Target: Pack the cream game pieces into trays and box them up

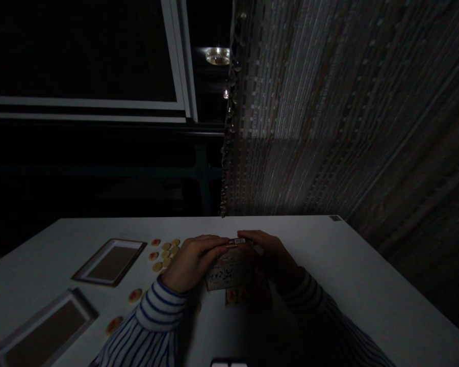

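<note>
Near the middle of the white table, my left hand (pixel 194 260) and my right hand (pixel 273 255) are wrapped round the two sides of a small printed box (pixel 229 272). A barcode shows on its upper edge, between the fingertips. The fingers of both hands are bent over the top of it. Just below the box lies a red patterned card or box (pixel 248 295), partly in shadow and partly covered. Several pale round pieces (pixel 166 254) are scattered left of my left hand, and a few reddish round pieces (pixel 135 295) lie farther left.
Two framed trays or box parts stand on the left: one (pixel 132 243) farther back, one (pixel 87 317) nearer. The white table (pixel 352 295) reaches a bead curtain (pixel 290 127) behind it. A dark device edge (pixel 229 363) shows at the bottom.
</note>
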The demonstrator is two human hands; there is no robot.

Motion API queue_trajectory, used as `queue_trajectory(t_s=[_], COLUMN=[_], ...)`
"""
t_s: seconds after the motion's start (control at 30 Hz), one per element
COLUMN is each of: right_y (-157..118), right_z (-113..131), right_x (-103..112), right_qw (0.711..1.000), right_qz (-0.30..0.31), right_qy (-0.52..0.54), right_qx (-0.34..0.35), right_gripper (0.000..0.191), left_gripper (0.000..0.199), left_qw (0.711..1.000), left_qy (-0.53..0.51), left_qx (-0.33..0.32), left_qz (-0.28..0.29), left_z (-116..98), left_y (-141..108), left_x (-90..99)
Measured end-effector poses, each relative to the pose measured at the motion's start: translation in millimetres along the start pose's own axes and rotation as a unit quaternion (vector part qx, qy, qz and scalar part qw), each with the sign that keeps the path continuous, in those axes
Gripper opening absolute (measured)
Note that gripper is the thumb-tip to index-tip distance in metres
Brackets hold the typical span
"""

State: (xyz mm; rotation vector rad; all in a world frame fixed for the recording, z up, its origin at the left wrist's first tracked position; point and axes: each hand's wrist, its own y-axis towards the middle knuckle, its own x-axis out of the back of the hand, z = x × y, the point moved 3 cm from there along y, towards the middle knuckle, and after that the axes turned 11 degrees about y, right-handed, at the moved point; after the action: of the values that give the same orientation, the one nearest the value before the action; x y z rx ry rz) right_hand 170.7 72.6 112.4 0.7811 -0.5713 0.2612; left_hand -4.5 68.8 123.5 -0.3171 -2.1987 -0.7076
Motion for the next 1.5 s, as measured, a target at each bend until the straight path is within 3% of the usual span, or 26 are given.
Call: queue_trajectory(t_s=[0.13,0.3,0.4,0.7,0.97,1.13,1.5], right_y=[0,0,0,2,2,1,1], right_z=[-4,-6,-7,-3,6,4,5], right_x=[4,2,-1,0,-1,-5,-6], right_qw=[0.997,0.979,0.970,0.988,0.994,0.994,0.996], right_qz=[-0.027,0.003,0.007,0.011,0.040,0.027,0.023], right_qy=[0.015,0.125,0.158,0.102,0.083,0.092,0.078], right_qx=[-0.065,-0.164,-0.187,-0.112,-0.065,-0.043,-0.028], right_gripper=[0.036,0.038,0.036,0.027,0.029,0.028,0.028], left_gripper=[0.030,0.031,0.031,0.030,0.033,0.033,0.032], left_qw=[0.999,0.996,0.995,0.997,0.997,0.997,0.999], left_qy=[-0.013,-0.005,0.002,0.017,0.042,0.040,0.010], left_qx=[0.036,0.082,0.094,0.071,0.066,0.058,0.037], left_qz=[-0.020,-0.036,-0.028,0.011,-0.010,-0.038,-0.039], left_z=[8,18,21,14,6,1,2], left_y=[-2,-2,-2,-1,1,3,2], left_x=[2.3,5.1,4.4,0.7,-3.4,-6.1,-7.2])
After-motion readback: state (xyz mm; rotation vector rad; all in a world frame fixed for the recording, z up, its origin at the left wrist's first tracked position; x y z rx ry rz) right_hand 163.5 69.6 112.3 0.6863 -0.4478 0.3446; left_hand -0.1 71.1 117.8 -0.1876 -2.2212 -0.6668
